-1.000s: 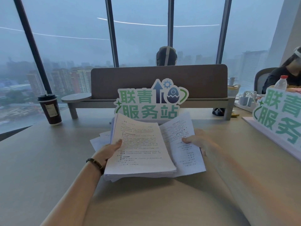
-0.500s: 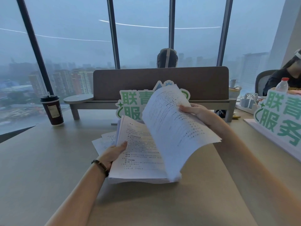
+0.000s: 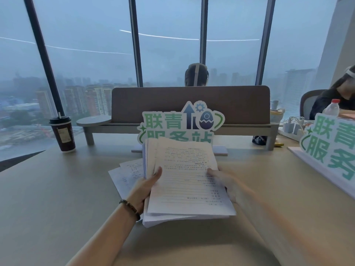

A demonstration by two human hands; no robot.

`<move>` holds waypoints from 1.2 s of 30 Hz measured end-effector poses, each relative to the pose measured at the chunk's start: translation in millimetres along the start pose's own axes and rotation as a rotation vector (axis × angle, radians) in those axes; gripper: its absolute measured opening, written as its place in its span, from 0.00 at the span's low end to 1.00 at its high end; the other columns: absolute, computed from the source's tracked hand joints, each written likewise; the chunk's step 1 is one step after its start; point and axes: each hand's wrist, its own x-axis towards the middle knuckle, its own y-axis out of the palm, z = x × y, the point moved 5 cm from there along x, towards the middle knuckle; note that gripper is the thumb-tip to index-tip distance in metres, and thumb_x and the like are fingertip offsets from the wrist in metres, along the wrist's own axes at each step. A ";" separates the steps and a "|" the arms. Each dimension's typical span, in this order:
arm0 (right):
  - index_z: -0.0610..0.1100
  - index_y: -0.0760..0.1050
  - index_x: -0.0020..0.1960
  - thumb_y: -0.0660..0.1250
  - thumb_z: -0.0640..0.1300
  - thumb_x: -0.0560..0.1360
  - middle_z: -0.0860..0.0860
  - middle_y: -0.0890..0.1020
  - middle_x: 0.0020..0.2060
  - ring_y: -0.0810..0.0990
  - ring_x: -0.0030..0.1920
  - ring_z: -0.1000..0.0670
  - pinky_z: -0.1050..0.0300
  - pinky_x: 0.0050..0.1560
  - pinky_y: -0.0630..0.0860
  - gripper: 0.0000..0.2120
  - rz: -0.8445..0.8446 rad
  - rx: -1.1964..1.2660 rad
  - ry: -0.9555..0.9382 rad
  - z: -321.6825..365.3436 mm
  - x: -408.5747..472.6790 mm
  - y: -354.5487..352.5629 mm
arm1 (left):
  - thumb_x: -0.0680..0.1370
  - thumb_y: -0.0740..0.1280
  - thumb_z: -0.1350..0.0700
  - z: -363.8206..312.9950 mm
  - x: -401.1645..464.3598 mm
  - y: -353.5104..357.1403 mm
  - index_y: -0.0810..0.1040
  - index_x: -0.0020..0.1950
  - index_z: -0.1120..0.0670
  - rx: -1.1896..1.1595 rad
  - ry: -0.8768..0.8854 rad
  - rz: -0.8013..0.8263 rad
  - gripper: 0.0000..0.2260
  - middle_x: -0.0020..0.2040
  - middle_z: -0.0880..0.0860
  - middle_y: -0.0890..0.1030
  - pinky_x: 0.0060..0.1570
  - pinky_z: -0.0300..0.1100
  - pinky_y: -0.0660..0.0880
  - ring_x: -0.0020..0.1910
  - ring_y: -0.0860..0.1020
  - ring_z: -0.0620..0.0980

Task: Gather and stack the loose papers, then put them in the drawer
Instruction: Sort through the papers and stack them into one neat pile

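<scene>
A stack of printed white papers (image 3: 184, 181) is held a little above the beige desk (image 3: 57, 198) in front of me. My left hand (image 3: 146, 189), with a bead bracelet at the wrist, grips the stack's left edge, thumb on top. My right hand (image 3: 222, 179) is blurred at the stack's right edge, fingers lying on the top sheet. Two or three loose sheets (image 3: 126, 173) lie on the desk to the left, partly under the stack. No drawer is in view.
A green-and-white cut-out sign (image 3: 180, 123) stands just behind the papers, before a brown divider screen (image 3: 192, 104). A dark paper coffee cup (image 3: 62, 133) stands at the left. A second sign (image 3: 332, 143) fills the right edge. People sit beyond the divider and at far right.
My right hand had lifted a bundle of sheets up off the desk; it has now laid them on top of the stack in my left hand.
</scene>
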 end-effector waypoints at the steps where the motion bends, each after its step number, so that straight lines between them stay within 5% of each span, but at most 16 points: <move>1: 0.44 0.76 0.57 0.63 0.44 0.82 0.42 0.86 0.52 0.85 0.53 0.40 0.40 0.56 0.80 0.06 0.045 0.063 0.035 -4.7 -4.2 6.1 | 0.56 0.81 0.39 0.3 -1.3 1.9 0.82 0.57 0.57 -0.003 -0.009 0.003 0.36 0.53 0.58 0.85 0.53 0.56 0.80 0.51 0.84 0.60; 6: 0.44 0.75 0.57 0.64 0.35 0.80 0.41 0.85 0.52 0.85 0.51 0.40 0.39 0.54 0.81 0.09 -0.028 0.057 -0.112 5.6 -7.8 1.7 | 0.74 0.70 0.60 -1.6 -4.4 3.0 0.79 0.60 0.63 -0.055 -0.062 0.023 0.16 0.56 0.64 0.83 0.52 0.60 0.80 0.52 0.83 0.65; 17: 0.55 0.69 0.60 0.62 0.38 0.81 0.58 0.82 0.53 0.83 0.51 0.56 0.46 0.52 0.82 0.13 -0.284 -0.126 -0.739 47.1 -52.4 -16.2 | 0.78 0.68 0.61 -37.9 -14.5 36.0 0.82 0.53 0.60 -0.100 0.224 -0.071 0.06 0.48 0.57 0.86 0.48 0.51 0.81 0.46 0.85 0.55; 24: 0.59 0.53 0.79 0.67 0.55 0.77 0.63 0.76 0.65 0.78 0.61 0.60 0.55 0.56 0.79 0.36 -0.263 -0.137 -0.873 42.8 -62.4 -24.2 | 0.76 0.71 0.56 -30.9 -23.2 43.8 0.83 0.54 0.58 -0.007 0.284 -0.039 0.10 0.52 0.56 0.86 0.54 0.55 0.80 0.52 0.84 0.58; 28: 0.64 0.41 0.79 0.67 0.57 0.76 0.69 0.70 0.67 0.74 0.61 0.68 0.66 0.56 0.75 0.43 -0.213 -0.132 -0.830 32.9 -62.1 -10.1 | 0.74 0.73 0.55 -29.8 -27.9 47.6 0.84 0.54 0.57 0.045 0.312 -0.003 0.11 0.51 0.57 0.86 0.53 0.54 0.80 0.52 0.84 0.58; 36: 0.55 0.58 0.75 0.64 0.56 0.79 0.64 0.78 0.58 0.80 0.55 0.63 0.67 0.45 0.78 0.28 -0.286 -0.110 -0.860 40.7 -63.4 -16.8 | 0.76 0.71 0.57 -28.2 -28.4 47.1 0.83 0.54 0.59 0.016 0.306 -0.028 0.10 0.51 0.57 0.86 0.52 0.53 0.81 0.51 0.84 0.57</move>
